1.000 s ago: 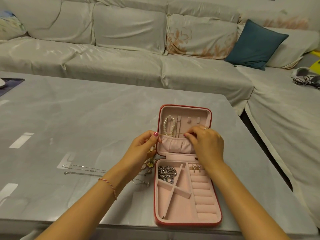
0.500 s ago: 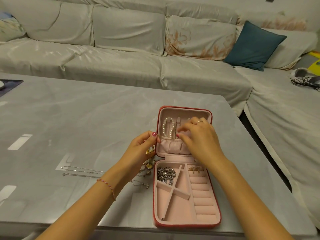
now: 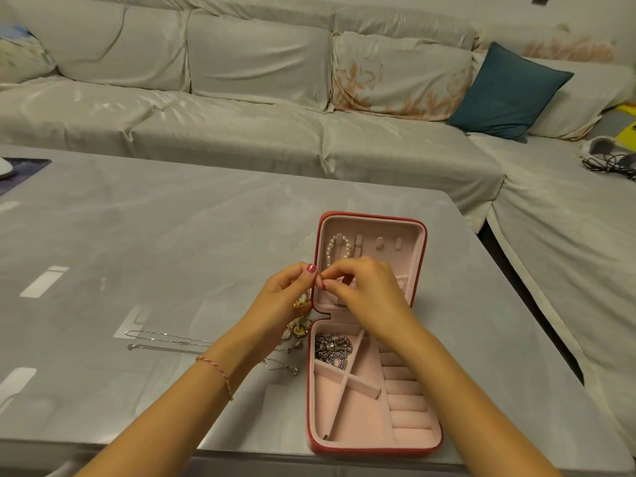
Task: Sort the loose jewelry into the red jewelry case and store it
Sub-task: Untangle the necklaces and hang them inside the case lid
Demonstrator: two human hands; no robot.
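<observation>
On the desk [image 3: 172,242], from the left, thin chains [image 3: 165,340] lie loose, then the left hand [image 3: 282,297] pinches a gold necklace [image 3: 303,301] beside the case's [image 3: 421,256] left edge. Touching it fingertip to fingertip, the right hand [image 3: 368,294] pinches the same necklace over the open lid, where pearls [image 3: 339,249] hang; a silver chain [image 3: 332,349] fills the tray's top-left compartment.
</observation>
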